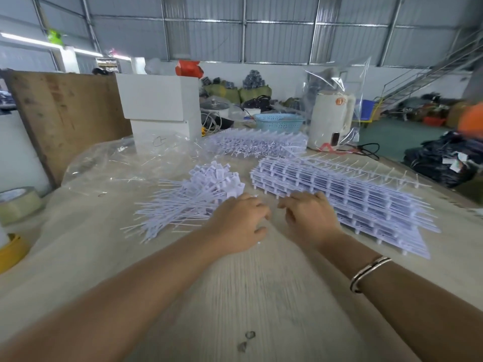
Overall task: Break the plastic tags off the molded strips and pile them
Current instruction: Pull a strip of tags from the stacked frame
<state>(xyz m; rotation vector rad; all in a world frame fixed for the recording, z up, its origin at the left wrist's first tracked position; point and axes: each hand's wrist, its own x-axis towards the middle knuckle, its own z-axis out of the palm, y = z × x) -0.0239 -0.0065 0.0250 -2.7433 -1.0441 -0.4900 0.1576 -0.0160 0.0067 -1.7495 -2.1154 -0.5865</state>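
Both hands hover low over the pale wooden counter (261, 296), between batches. Left grip (241, 226) loosely curled, empty, touching the heap of loose white plastic tags (193, 197); right grip (308, 218) half-curled, empty, beside the stacked white molded strips (352, 194). Next, I reckon: lift a strip.

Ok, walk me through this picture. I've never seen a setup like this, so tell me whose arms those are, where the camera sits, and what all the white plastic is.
The camera is worn on a person's head, looking down at their own bare hands. The left hand rests beside a loose pile of broken-off tags. The right hand touches the near end of a stack of molded strips, tags attached. Another batch of strips lies farther back on the table. Whether either hand grips anything is unclear.
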